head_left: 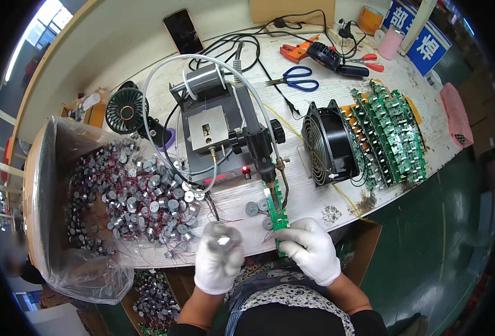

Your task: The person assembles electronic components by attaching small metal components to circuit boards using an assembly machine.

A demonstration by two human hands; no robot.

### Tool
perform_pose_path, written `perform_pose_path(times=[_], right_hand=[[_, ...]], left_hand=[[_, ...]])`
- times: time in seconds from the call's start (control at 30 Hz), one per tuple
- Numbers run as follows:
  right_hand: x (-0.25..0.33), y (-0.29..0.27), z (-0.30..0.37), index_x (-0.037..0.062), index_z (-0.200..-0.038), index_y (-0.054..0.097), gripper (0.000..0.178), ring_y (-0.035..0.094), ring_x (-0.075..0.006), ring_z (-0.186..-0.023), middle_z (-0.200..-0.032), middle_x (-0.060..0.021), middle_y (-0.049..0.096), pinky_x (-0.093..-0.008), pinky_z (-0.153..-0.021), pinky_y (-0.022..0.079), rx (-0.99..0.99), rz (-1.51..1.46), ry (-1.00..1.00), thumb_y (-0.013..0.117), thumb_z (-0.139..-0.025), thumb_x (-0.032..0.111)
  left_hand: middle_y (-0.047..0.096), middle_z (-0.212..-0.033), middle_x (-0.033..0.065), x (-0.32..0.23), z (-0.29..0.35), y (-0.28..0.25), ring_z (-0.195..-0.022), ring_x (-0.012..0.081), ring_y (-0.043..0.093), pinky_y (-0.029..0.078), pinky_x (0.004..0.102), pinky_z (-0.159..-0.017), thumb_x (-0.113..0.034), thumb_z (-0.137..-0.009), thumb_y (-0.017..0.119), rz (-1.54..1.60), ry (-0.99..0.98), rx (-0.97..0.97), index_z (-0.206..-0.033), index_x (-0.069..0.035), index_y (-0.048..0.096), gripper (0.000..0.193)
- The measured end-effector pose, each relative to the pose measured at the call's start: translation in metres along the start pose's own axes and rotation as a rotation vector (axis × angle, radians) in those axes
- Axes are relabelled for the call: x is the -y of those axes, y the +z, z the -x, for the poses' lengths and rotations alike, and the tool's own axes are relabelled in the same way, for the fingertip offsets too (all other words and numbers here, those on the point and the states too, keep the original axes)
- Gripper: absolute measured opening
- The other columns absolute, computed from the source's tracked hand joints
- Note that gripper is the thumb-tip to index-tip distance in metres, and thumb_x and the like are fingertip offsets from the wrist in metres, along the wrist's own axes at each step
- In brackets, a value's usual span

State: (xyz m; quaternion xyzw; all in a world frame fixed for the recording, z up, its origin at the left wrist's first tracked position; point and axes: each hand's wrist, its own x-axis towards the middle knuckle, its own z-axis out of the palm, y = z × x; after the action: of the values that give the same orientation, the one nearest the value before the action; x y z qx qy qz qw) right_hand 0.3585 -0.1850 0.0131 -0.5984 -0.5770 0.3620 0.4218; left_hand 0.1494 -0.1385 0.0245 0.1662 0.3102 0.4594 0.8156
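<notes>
My right hand [310,250], in a white glove, pinches the lower part of a narrow green circuit board strip [280,219]. The strip lies lengthwise under the tip of a mounted soldering iron [267,171], beside a thin bent brass tube [285,190]. To its left, my gloved left hand [218,262] is raised and smeared by motion, its fingers closed around a small round silver part [224,241]. Close to the board's left edge lie a few grey round parts [252,209] of similar look. The iron's stand [208,131] carries a solder wire spool [207,81].
A plastic-lined box [48,224] at left spills many round parts with red wires. Right of the iron stands a black fan [330,144], then rows of green boards [390,134]. Behind are blue-handled scissors [300,78], a phone [183,32], cables and a small green fan [127,111].
</notes>
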Motion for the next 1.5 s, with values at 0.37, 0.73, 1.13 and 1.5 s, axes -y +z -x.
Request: perform_pose_path(times=[0.37, 0.73, 1.13, 1.5], right_hand=[[-0.002, 0.005, 0.002, 0.0047, -0.101, 0.074, 0.024, 0.063, -0.0241, -0.084, -0.090, -0.0113, 0.064, -0.0330, -0.075, 0.051, 0.007, -0.094, -0.013, 0.077, -0.080, 0.016], [0.007, 0.008, 0.000, 0.0044, -0.085, 0.073, 0.009, 0.062, -0.0206, -0.077, -0.084, -0.0091, 0.062, -0.0305, -0.069, 0.050, -0.095, -0.039, 0.025, 0.072, -0.076, 0.007], [0.009, 0.014, 0.000, 0.0025, -0.090, 0.072, 0.011, 0.064, -0.0232, -0.077, -0.085, -0.0106, 0.062, -0.0323, -0.070, 0.051, -0.124, 0.003, 0.045, 0.073, -0.080, 0.008], [0.011, 0.005, 0.000, 0.0018, -0.095, 0.073, 0.018, 0.064, -0.0233, -0.079, -0.088, -0.0112, 0.064, -0.0319, -0.072, 0.051, -0.112, -0.003, 0.068, 0.073, -0.078, 0.009]], left_hand=[[0.063, -0.095, 0.0079, 0.038, -0.003, -0.003, -0.076, 0.0106, 0.060, 0.050, 0.0232, -0.063, -0.018, -0.082, 0.081, -0.633, 0.134, -0.015, -0.108, 0.002, 0.052, 0.043], [0.067, -0.097, 0.0112, -0.016, -0.018, -0.001, -0.085, 0.0294, 0.066, 0.053, 0.0369, -0.075, 0.004, -0.071, 0.073, -1.608, 0.572, 0.411, -0.093, -0.004, 0.062, 0.025], [0.066, -0.100, 0.0158, 0.017, -0.019, 0.009, -0.078, 0.0302, 0.065, 0.054, 0.0338, -0.065, 0.006, -0.073, 0.074, -1.542, 0.873, 0.147, -0.094, -0.002, 0.067, 0.024], [0.063, -0.085, 0.0099, 0.013, -0.028, 0.018, -0.071, 0.0285, 0.063, 0.051, 0.0365, -0.061, -0.003, -0.074, 0.074, -1.531, 0.691, 0.258, -0.089, -0.006, 0.063, 0.019]])
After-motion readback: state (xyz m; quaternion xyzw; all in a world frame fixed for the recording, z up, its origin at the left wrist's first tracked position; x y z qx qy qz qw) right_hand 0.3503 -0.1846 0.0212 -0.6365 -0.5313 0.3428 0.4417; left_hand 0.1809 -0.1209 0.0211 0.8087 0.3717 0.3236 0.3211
